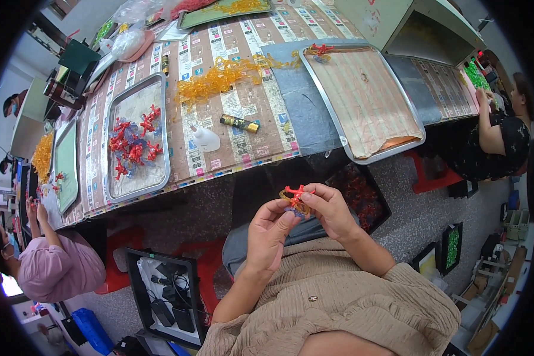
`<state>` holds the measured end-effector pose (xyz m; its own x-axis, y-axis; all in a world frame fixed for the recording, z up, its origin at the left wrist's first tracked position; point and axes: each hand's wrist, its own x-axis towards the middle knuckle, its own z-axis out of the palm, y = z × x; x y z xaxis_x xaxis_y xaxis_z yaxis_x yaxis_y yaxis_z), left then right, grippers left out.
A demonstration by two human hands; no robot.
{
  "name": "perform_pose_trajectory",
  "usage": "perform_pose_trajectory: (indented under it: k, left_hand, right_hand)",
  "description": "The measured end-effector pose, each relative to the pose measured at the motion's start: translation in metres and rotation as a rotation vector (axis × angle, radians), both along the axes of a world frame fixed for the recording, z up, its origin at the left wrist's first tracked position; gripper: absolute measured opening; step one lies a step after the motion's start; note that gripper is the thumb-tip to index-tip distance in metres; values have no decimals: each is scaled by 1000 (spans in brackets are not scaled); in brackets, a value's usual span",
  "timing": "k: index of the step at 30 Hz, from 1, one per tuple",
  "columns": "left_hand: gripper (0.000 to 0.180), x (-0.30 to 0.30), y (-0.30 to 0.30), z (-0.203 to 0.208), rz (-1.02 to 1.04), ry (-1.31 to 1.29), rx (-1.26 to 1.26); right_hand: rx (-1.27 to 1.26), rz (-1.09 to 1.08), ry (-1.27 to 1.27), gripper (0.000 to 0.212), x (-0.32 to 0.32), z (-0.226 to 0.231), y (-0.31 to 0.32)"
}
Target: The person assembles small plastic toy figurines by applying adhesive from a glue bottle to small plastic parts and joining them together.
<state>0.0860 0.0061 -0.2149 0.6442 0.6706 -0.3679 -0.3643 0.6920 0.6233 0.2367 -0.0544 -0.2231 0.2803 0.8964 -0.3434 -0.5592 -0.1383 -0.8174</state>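
Tbh, the small red piece [295, 191] is being partly covered by fingers [323, 206]; the dark tray [380, 191] at near right is being partly blocked by the right hand [333, 213], and the far green tray [199, 19] is being cropped up top.

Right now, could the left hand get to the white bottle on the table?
Probably yes: the white bottle sits near the edge of the table, with nothing seen blocking the left hand. But that hand is helping the right hand hold a small red piece, so its grip looks busy.
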Motion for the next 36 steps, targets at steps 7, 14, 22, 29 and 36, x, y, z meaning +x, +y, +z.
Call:
perform_pose_trajectory:
  k: [7,14,22,29,36]
  left_hand:
    - [24,0,1,1,-8,-32,-70]
    - [24,5,-2,-2,-39,-67,-89]
    - [33,6,1,15,-16,-57,-27]
    - [24,-26,6,-11,5,50,-54]
    - [21,-56,3,-23,121,102,-98]
  right_hand:
    - [4,-12,-29,21,1,3,-2]
    - [37,5,-227,20,14,15,0]
    - [136,-97,-504,16,81,72,14]
    - [61,-344,-1265,18,233,51,96]
    - [-46,-317,-1245,19,290,17,173]
